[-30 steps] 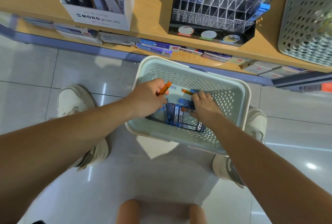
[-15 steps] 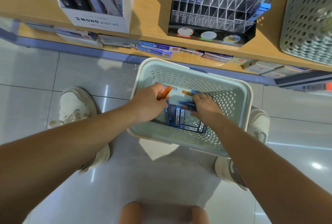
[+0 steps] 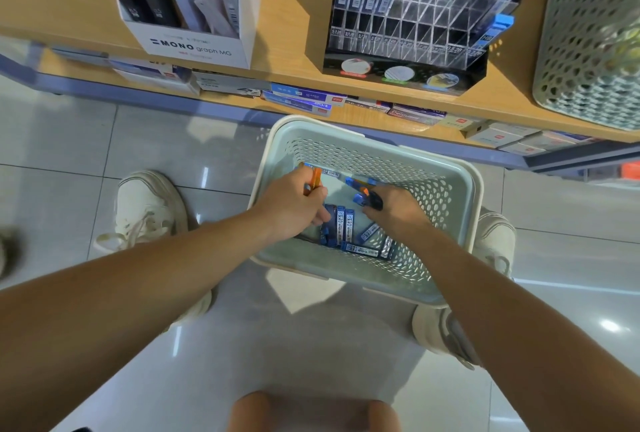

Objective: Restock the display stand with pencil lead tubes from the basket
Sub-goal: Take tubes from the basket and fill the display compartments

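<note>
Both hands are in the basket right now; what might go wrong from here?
The left hand grips an orange tube while reaching among the blue tubes; it may slip out. The right hand only pinches a blue tube. Loose tubes read 0.7 HB, but front slots of the display stand read 0.5: misfiling is possible.

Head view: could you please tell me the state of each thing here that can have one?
basket, on the floor, open, partly filled with tubes.
loose tubes, lying flat on the basket's bottom.
left hand, inside the basket, grips an orange tube.
right hand, inside the basket, pinches a blue-capped tube.
display stand, on the shelf, left columns stocked, most clear slots empty.
</note>
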